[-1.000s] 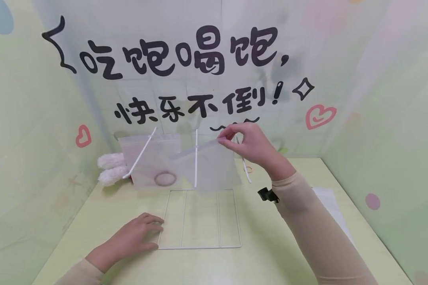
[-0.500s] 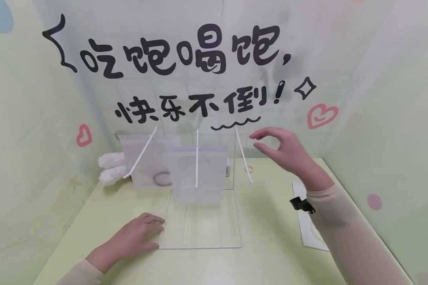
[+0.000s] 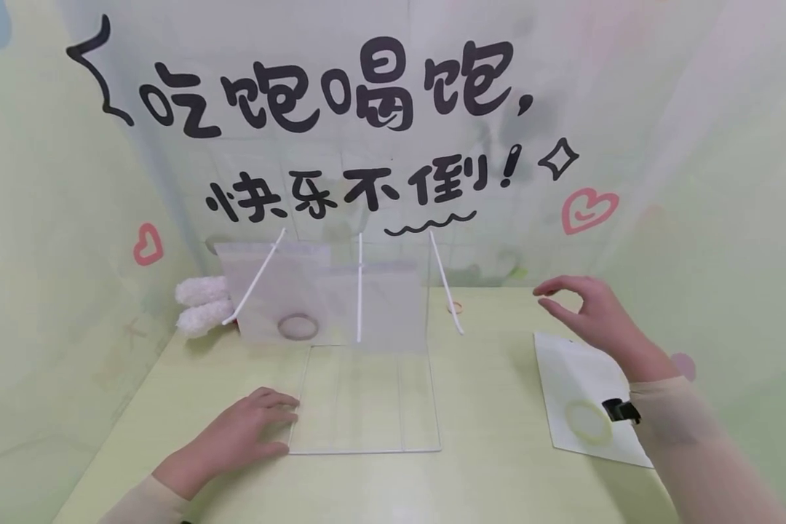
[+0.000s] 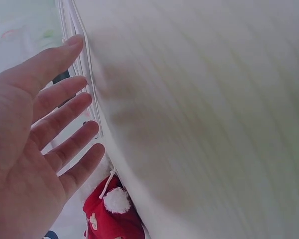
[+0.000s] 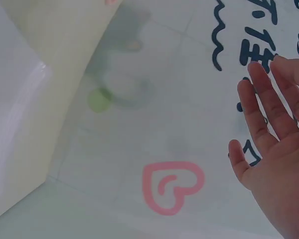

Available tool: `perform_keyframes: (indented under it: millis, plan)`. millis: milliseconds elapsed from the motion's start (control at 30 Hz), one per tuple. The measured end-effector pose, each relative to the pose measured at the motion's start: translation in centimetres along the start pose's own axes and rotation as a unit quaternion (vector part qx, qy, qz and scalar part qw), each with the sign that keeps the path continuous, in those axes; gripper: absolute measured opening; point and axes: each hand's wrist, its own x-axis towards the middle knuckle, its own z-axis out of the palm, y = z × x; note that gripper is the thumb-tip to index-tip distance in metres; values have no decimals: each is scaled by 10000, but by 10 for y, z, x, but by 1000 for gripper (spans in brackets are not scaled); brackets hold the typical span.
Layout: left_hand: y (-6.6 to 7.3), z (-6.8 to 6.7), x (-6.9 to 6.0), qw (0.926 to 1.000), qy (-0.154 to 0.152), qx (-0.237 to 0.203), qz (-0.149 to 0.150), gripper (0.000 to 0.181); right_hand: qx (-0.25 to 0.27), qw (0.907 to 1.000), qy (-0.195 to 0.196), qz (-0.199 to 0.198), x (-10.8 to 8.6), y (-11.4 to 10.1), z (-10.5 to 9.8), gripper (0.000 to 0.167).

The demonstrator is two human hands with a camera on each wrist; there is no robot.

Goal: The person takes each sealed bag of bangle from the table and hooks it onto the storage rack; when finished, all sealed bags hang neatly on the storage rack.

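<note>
A white wire rack point(image 3: 367, 453) stands on the table, with three prongs at its upper part. From the left prong hangs a translucent zip bag point(image 3: 255, 291), a brownish ring point(image 3: 298, 327) showing at its lower part. Another translucent zip bag point(image 3: 393, 306) hangs at the middle prong point(image 3: 359, 291). My left hand point(image 3: 245, 429) touches the left edge of the rack's base, fingers spread and nearly straight. My right hand point(image 3: 596, 320) holds nothing, its fingers loosely bent in the air. Below it lies a flat white packet point(image 3: 557, 378) with a pale yellow ring point(image 3: 588, 422) on it.
Behind the left bag lies a plush toy with fluffy pale parts point(image 3: 203, 316); the left wrist view shows red cloth point(image 4: 114, 214) with a white pompom. A small orange ring point(image 3: 455, 308) sits behind the right prong point(image 3: 447, 284). Printed walls enclose the table.
My right hand has let go of the middle bag and moved right, away from the rack, over the white packet. The middle bag swung and now hangs flatter. My left hand has stayed put.
</note>
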Motion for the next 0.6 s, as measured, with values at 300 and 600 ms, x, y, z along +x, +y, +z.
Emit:
perform_keyframes:
  millis: [300,600]
  plan:
    - [-1,0,-1,9999,42,34,95,43,-50,9975,-433,563,-56,46,3,22]
    - [0,-3,-2,9999,80,-15,93,42,-368,9940,-531,881,-101,100,0,25]
